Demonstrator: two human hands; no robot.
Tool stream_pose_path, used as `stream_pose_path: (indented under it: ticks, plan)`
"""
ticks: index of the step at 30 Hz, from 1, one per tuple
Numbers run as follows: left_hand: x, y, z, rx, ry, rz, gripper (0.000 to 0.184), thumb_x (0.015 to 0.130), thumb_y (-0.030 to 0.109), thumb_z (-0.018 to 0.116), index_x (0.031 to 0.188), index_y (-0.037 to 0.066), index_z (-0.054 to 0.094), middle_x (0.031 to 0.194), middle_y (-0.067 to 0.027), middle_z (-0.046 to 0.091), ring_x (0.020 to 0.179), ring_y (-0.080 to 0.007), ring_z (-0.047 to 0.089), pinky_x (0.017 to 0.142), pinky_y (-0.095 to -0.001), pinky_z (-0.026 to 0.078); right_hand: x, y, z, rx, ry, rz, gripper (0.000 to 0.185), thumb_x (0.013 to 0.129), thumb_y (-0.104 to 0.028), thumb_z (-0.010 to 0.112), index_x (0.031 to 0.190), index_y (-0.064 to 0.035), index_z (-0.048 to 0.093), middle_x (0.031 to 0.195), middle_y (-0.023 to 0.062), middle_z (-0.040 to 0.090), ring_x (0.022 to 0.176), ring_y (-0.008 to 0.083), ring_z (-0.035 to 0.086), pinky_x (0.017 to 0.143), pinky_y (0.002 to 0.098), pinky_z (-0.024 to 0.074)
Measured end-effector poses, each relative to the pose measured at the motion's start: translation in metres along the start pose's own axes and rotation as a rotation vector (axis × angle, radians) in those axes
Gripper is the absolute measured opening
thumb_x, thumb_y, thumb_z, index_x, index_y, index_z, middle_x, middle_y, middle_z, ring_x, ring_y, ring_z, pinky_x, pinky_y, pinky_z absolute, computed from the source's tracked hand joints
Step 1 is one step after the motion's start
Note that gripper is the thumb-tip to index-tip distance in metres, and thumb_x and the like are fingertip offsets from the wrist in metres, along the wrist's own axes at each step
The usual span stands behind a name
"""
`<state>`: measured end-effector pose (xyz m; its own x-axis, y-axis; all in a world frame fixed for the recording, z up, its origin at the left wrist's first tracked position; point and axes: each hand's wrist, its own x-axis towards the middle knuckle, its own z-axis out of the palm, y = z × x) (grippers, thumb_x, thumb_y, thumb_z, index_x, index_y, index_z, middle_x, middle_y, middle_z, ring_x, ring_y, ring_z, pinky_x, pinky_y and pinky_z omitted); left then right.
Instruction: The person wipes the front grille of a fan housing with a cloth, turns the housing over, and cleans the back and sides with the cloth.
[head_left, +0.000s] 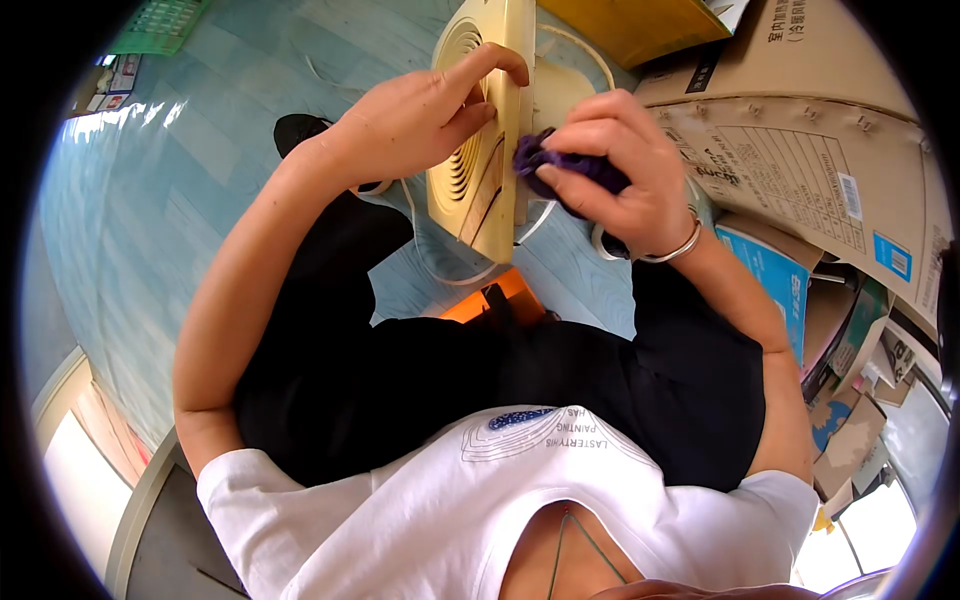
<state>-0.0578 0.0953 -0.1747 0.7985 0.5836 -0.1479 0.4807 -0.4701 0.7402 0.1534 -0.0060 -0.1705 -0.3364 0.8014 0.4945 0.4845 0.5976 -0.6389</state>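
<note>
A yellowed plastic panel (513, 110) with a round grille of concentric rings stands on edge in front of me, its grille facing left. My left hand (430, 110) holds the panel near its upper part, with fingers bent over the edge. On the panel's other side, my right hand (622, 170) grips a bunched dark purple cloth (585, 170), which touches or nearly touches the panel's right edge. A pale cable (425, 262) loops below and behind the panel.
Large cardboard boxes (800, 150) stand at the right, with a blue box (765, 280) and other packaging below them. An orange object (525, 297) lies between my legs. A green basket (160, 25) is at the upper left, and a yellow box (640, 30) at the top.
</note>
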Motion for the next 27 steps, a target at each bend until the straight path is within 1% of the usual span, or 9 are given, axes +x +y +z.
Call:
stream_pose_path:
  ticks: [5, 7, 9, 11, 14, 16, 21, 23, 27]
  plan:
    - [0.0, 0.0, -0.001, -0.005, -0.012, 0.07, 0.04, 0.097, 0.007, 0.054, 0.133, 0.019, 0.043, 0.077, -0.009, 0.063, 0.069, -0.0255, 0.062, 0.067, -0.0364, 0.047, -0.007, 0.0, 0.022, -0.054, -0.119, -0.141, 0.025, 0.071, -0.018, 0.079, 0.091, -0.0119, 0.065, 0.092, 0.0003, 0.06, 0.076, 0.0203, 0.062, 0.064, 0.0326, 0.0515]
    - [0.0, 0.004, 0.0, -0.016, -0.04, 0.049, 0.038, 0.097, 0.008, 0.053, 0.132, 0.019, 0.043, 0.077, -0.0091, 0.063, 0.069, -0.0255, 0.062, 0.066, -0.0367, 0.047, -0.008, -0.008, 0.015, 0.054, -0.351, -0.22, 0.027, 0.069, -0.014, 0.081, 0.091, -0.0101, 0.066, 0.09, 0.0032, 0.058, 0.072, 0.0228, 0.06, 0.062, 0.0347, 0.0496]
    - [0.002, 0.006, 0.002, -0.03, -0.068, 0.037, 0.037, 0.098, 0.009, 0.053, 0.132, 0.019, 0.043, 0.077, -0.0091, 0.063, 0.068, -0.0255, 0.062, 0.066, -0.037, 0.047, -0.009, -0.009, 0.011, 0.098, -0.379, -0.218, 0.022, 0.069, -0.013, 0.079, 0.085, -0.0098, 0.065, 0.087, 0.0036, 0.059, 0.068, 0.0237, 0.059, 0.059, 0.035, 0.0484]
    - [0.002, 0.006, 0.006, -0.048, -0.081, 0.039, 0.034, 0.098, 0.01, 0.051, 0.131, 0.019, 0.044, 0.077, -0.0093, 0.062, 0.067, -0.0243, 0.06, 0.066, -0.0369, 0.046, -0.007, -0.006, -0.004, 0.25, -0.487, -0.055, 0.017, 0.07, -0.011, 0.076, 0.082, -0.0085, 0.064, 0.085, 0.0044, 0.059, 0.067, 0.0251, 0.059, 0.058, 0.0348, 0.0484]
    - [0.0, 0.006, 0.002, -0.039, -0.049, -0.046, 0.035, 0.098, 0.011, 0.051, 0.132, 0.02, 0.044, 0.077, -0.0098, 0.062, 0.067, -0.0221, 0.059, 0.067, -0.0358, 0.046, -0.014, 0.009, -0.023, 0.093, -0.451, 0.15, 0.014, 0.074, -0.011, 0.071, 0.082, -0.0052, 0.061, 0.084, 0.007, 0.059, 0.071, 0.0256, 0.06, 0.062, 0.0335, 0.048]
    - [-0.002, 0.005, -0.009, -0.018, -0.058, -0.022, 0.037, 0.098, 0.01, 0.051, 0.133, 0.019, 0.044, 0.077, -0.0099, 0.062, 0.068, -0.0214, 0.059, 0.067, -0.0353, 0.046, -0.019, 0.018, -0.028, 0.093, -0.401, 0.273, 0.014, 0.079, -0.01, 0.07, 0.085, -0.0036, 0.06, 0.084, 0.0086, 0.058, 0.076, 0.0243, 0.059, 0.069, 0.0322, 0.0472]
    - [-0.002, 0.001, -0.004, -0.067, -0.066, -0.018, 0.042, 0.097, 0.007, 0.053, 0.136, 0.019, 0.043, 0.076, -0.0093, 0.062, 0.07, -0.0203, 0.058, 0.068, -0.0347, 0.046, -0.024, 0.033, -0.019, -0.009, -0.338, 0.308, 0.015, 0.081, -0.013, 0.071, 0.088, -0.0037, 0.061, 0.086, 0.0088, 0.059, 0.077, 0.0266, 0.059, 0.07, 0.0331, 0.0478]
    - [-0.002, 0.001, -0.002, -0.087, -0.044, -0.016, 0.042, 0.096, 0.006, 0.054, 0.135, 0.018, 0.044, 0.075, -0.0086, 0.061, 0.068, -0.0203, 0.057, 0.068, -0.0348, 0.045, -0.027, 0.041, -0.011, -0.062, -0.376, 0.309, 0.02, 0.082, -0.026, 0.07, 0.089, -0.0076, 0.065, 0.087, 0.0082, 0.061, 0.079, 0.0284, 0.062, 0.066, 0.0376, 0.0501]
    - [-0.001, 0.006, -0.005, -0.031, -0.065, -0.018, 0.04, 0.097, 0.007, 0.053, 0.135, 0.018, 0.044, 0.075, -0.0085, 0.06, 0.068, -0.02, 0.057, 0.067, -0.0347, 0.045, -0.037, 0.055, -0.002, -0.113, -0.403, 0.303, 0.021, 0.082, -0.027, 0.07, 0.091, -0.0083, 0.067, 0.089, 0.0077, 0.061, 0.081, 0.0287, 0.063, 0.068, 0.038, 0.0512]
